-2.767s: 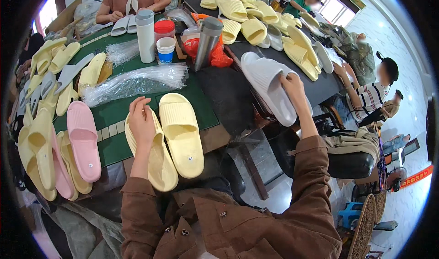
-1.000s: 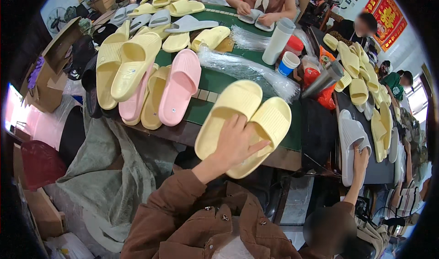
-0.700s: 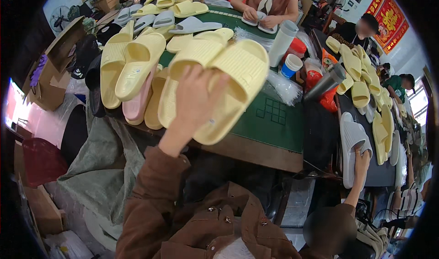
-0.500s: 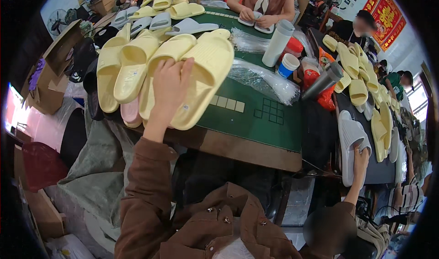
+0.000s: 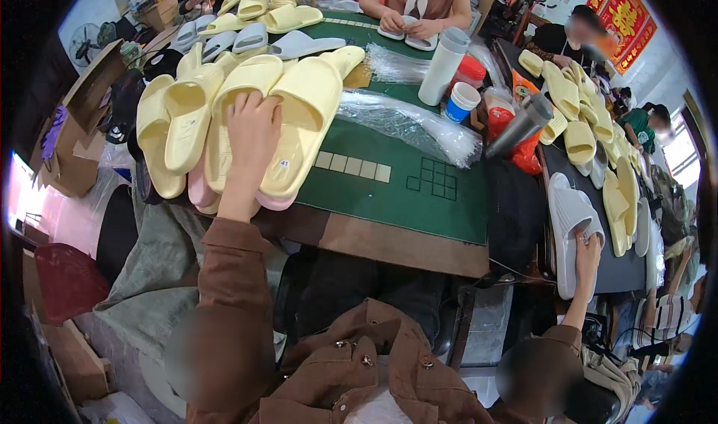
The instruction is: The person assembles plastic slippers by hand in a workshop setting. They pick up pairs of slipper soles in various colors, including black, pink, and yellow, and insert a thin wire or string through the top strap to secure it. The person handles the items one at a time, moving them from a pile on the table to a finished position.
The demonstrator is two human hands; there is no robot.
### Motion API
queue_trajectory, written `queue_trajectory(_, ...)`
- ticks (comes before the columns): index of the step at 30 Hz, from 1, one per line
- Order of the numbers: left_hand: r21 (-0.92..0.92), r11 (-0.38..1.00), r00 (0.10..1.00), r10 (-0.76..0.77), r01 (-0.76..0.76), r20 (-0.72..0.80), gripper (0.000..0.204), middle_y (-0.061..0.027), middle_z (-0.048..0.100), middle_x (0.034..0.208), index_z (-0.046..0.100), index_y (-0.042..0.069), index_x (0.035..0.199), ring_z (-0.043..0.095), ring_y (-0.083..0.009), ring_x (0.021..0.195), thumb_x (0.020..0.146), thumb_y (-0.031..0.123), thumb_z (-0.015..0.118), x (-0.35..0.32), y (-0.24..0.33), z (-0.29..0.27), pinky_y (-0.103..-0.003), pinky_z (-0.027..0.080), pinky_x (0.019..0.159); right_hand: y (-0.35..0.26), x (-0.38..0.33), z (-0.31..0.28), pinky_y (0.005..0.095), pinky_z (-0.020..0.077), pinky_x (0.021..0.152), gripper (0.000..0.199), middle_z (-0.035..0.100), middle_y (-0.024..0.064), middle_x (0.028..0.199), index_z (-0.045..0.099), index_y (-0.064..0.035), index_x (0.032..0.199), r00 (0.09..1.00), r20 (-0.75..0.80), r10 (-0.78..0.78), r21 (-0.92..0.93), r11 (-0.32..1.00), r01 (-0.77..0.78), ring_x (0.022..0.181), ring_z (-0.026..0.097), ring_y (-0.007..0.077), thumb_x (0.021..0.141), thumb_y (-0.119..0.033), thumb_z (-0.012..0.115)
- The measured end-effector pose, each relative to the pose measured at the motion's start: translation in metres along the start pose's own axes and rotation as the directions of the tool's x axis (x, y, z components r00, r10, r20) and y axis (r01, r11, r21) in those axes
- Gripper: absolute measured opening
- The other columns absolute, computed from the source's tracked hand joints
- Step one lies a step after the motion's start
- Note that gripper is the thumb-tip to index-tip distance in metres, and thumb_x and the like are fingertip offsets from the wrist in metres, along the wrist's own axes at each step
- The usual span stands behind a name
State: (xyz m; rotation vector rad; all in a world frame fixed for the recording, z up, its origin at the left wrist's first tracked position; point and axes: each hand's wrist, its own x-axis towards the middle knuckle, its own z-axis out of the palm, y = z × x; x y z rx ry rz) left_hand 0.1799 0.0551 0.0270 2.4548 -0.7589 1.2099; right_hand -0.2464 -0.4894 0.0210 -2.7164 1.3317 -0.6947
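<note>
My left hand (image 5: 253, 136) is at a pair of pale yellow slippers on the near left of the table, its fingers bent into the gap by the straps. The pair's right slipper (image 5: 305, 125) rests over a pink slipper (image 5: 275, 201), of which only the edge shows. More yellow slippers (image 5: 188, 121) lie just left of the hand. Far to the right, my right hand (image 5: 588, 253) grips a pair of light grey slippers (image 5: 570, 222), with its fingers hooked in at the strap openings. The grey pair is held against the edge of the dark table.
Clear plastic bags (image 5: 419, 125) lie across the green tabletop (image 5: 359, 200). A white bottle (image 5: 445, 65), a paper cup (image 5: 461, 102) and a grey tumbler (image 5: 521, 125) stand to the right. Yellow slippers (image 5: 580, 141) cover the right table. A co-worker (image 5: 424, 5) handles white slippers opposite.
The right yellow slipper under my left hand has come down and left, now lying flatter beside its mate. My right hand keeps its hold on the grey slippers. The view has shifted slightly.
</note>
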Motion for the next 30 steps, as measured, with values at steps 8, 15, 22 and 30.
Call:
queue_trajectory(8, 0.089, 0.995, 0.999, 0.044, -0.046, 0.024, 0.014, -0.0046, 0.059, 0.087, 0.07, 0.011, 0.094, 0.053, -0.0245, 0.091, 0.081, 0.015, 0.066, 0.002, -0.008, -0.003, -0.042, 0.039, 0.08, -0.008, -0.003, -0.002, 0.0469, 0.0393, 0.092, 0.052, 0.057, 0.0295, 0.112, 0.056, 0.0092, 0.112, 0.999, -0.022, -0.026, -0.003, 1.0, 0.026, 0.108, 0.051, 0.0457, 0.094, -0.04, 0.055)
queue_trajectory(15, 0.137, 0.99, 0.995, 0.015, -0.029, 0.099, 0.035, -0.0081, 0.056, 0.101, 0.062, 0.014, 0.115, 0.051, -0.027, 0.099, 0.081, 0.019, 0.066, -0.022, 0.011, 0.011, -0.048, 0.036, 0.086, -0.002, 0.0, 0.001, 0.0468, 0.0399, 0.089, 0.049, 0.058, 0.0299, 0.108, 0.058, 0.0105, 0.106, 0.998, -0.027, -0.06, 0.024, 0.998, 0.061, 0.104, 0.053, 0.0454, 0.094, -0.037, 0.057)
queue_trajectory(22, -0.002, 1.0, 0.983, -0.024, 0.025, 0.18, 0.04, -0.0115, 0.054, 0.102, 0.061, 0.016, 0.122, 0.051, -0.0293, 0.101, 0.083, 0.02, 0.066, -0.02, 0.02, -0.001, -0.047, 0.038, 0.086, 0.014, 0.005, 0.001, 0.0446, 0.0413, 0.071, 0.046, 0.057, 0.0256, 0.08, 0.057, 0.0108, 0.086, 0.997, -0.073, -0.026, 0.097, 0.995, 0.033, 0.076, 0.054, 0.0392, 0.091, -0.035, 0.063)
queue_trajectory(30, -0.019, 0.998, 0.976, -0.049, 0.054, 0.213, 0.041, -0.0127, 0.053, 0.102, 0.06, 0.017, 0.124, 0.05, -0.0312, 0.102, 0.083, 0.021, 0.066, -0.022, 0.03, -0.011, -0.047, 0.039, 0.087, -0.107, -0.035, -0.04, 0.0418, 0.0423, 0.068, 0.044, 0.056, 0.0235, 0.074, 0.059, 0.0093, 0.081, 0.982, -0.134, -0.132, 0.198, 0.967, 0.157, 0.073, 0.057, 0.0343, 0.088, -0.033, 0.067)
